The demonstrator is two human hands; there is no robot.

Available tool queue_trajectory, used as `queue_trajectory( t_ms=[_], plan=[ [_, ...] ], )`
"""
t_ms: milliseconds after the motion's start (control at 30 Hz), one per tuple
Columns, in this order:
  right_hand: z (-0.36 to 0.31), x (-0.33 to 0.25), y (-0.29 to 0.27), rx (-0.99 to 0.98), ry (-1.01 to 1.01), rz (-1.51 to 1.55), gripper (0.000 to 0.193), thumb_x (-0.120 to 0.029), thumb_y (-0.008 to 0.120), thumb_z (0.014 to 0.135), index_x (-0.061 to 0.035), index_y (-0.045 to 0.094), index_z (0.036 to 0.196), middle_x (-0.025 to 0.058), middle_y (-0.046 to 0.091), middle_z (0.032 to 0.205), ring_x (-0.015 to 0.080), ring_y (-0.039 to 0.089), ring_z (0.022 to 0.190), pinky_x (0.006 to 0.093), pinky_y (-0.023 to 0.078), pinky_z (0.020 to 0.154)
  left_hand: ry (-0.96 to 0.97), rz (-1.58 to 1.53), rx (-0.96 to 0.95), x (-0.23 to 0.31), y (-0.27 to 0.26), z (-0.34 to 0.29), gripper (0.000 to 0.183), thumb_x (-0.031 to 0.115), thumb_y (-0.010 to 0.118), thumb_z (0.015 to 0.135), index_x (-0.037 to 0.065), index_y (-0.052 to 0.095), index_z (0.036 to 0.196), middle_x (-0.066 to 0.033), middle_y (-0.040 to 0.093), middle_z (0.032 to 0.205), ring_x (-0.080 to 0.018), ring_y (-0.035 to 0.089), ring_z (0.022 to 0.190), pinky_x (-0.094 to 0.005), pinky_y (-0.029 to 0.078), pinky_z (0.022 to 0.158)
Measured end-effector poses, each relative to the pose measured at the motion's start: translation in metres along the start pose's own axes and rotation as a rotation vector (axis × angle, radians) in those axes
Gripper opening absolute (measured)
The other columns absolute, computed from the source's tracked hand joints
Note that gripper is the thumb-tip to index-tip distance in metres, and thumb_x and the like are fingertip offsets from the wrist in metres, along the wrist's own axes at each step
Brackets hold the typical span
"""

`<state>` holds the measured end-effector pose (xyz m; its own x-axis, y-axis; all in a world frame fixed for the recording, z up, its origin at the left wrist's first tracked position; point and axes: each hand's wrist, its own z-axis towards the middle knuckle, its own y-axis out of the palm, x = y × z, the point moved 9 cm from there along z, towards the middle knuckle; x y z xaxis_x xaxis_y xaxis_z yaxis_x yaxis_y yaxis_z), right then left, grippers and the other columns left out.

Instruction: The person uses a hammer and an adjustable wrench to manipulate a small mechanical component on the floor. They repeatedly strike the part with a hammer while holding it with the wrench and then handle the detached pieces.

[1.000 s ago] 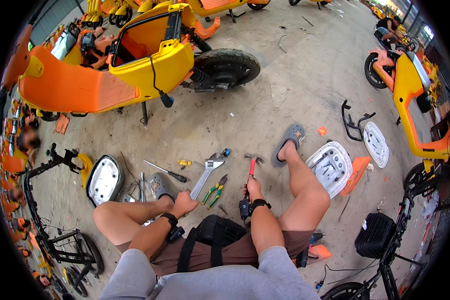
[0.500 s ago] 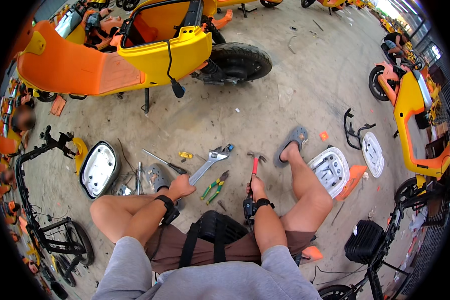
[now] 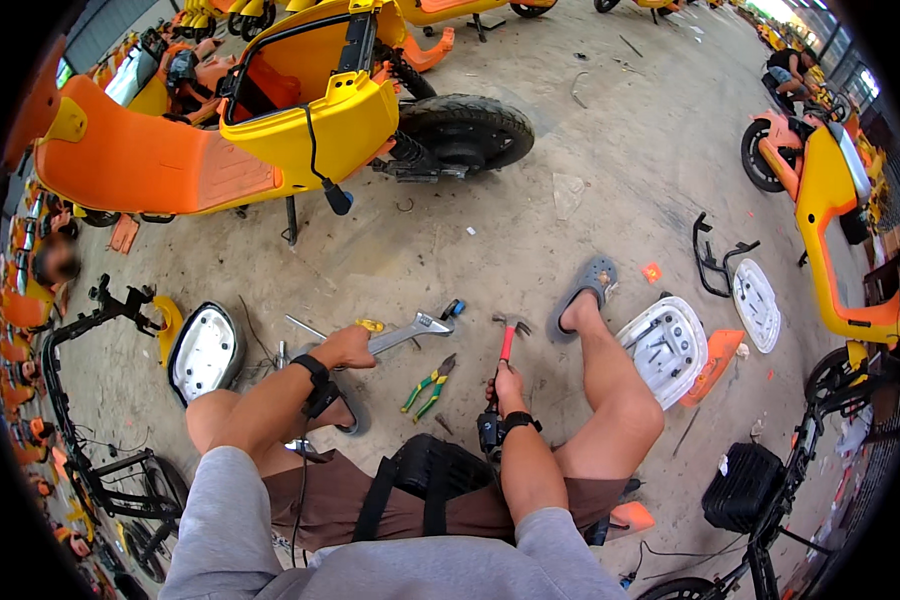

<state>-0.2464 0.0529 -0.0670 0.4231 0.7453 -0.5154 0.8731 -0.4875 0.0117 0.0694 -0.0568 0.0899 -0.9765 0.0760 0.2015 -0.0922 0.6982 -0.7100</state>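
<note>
My left hand is closed around the handle of a silver adjustable wrench, whose jaw end points right. Beside the jaws is a small round black-and-blue piece; I cannot tell whether they touch. My right hand grips a claw hammer by its red and black handle, head pointing away from me. Between the two hands, green-and-yellow pliers lie on the floor. A screwdriver shaft shows past my left hand, which hides its handle. Just beyond that hand lies a small yellow object.
White-lined covers sit at left and right, the right one near an orange panel. A yellow-orange scooter stands ahead. Bare black frames flank me, left and right. Another person crouches far right.
My left hand has moved forward and slightly left, and the wrench now lies more level. The screwdriver handle has become hidden behind that hand. My right hand stays on the hammer, nearly unmoved.
</note>
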Motion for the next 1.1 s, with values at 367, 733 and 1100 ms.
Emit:
queue_trajectory(
  t_ms=[367, 733, 1100],
  plan=[
    [0.0, 0.004, 0.011, 0.11, -0.137, -0.185, 0.035, -0.032, 0.05, 0.092, -0.0031, 0.06, 0.108, 0.0134, 0.06, 0.067, 0.0238, 0.059, 0.049, 0.0393, 0.046, 0.044, 0.075, 0.152, -0.067, -0.005, -0.034, 0.029, 0.039, 0.029, 0.069, 0.058, -0.003, 0.066, 0.08, -0.0241, 0.064, 0.075, -0.0375, 0.063, 0.07, -0.044, 0.049, 0.062],
    [-0.033, -0.058, 0.005, 0.297, -0.583, -0.496, 0.039, -0.033, 0.052, 0.09, -0.0062, 0.06, 0.118, 0.0227, 0.066, 0.089, 0.0404, 0.063, 0.081, 0.0476, 0.048, 0.073, 0.106, 0.237, -0.233, 0.043, -0.089, 0.071, 0.033, 0.024, 0.071, 0.058, -0.005, 0.064, 0.071, -0.019, 0.064, 0.068, -0.0301, 0.061, 0.061, -0.0413, 0.046, 0.055],
    [-0.031, -0.081, 0.04, 0.148, -0.658, -0.975, 0.045, -0.035, 0.05, 0.092, -0.0144, 0.051, 0.132, 0.0225, 0.065, 0.084, 0.0418, 0.063, 0.079, 0.0506, 0.049, 0.071, 0.162, 0.408, -0.216, 0.086, -0.098, 0.091, 0.024, 0.015, 0.063, 0.062, -0.004, 0.067, 0.077, -0.0247, 0.065, 0.079, -0.0368, 0.065, 0.075, -0.0437, 0.051, 0.067]
  ],
)
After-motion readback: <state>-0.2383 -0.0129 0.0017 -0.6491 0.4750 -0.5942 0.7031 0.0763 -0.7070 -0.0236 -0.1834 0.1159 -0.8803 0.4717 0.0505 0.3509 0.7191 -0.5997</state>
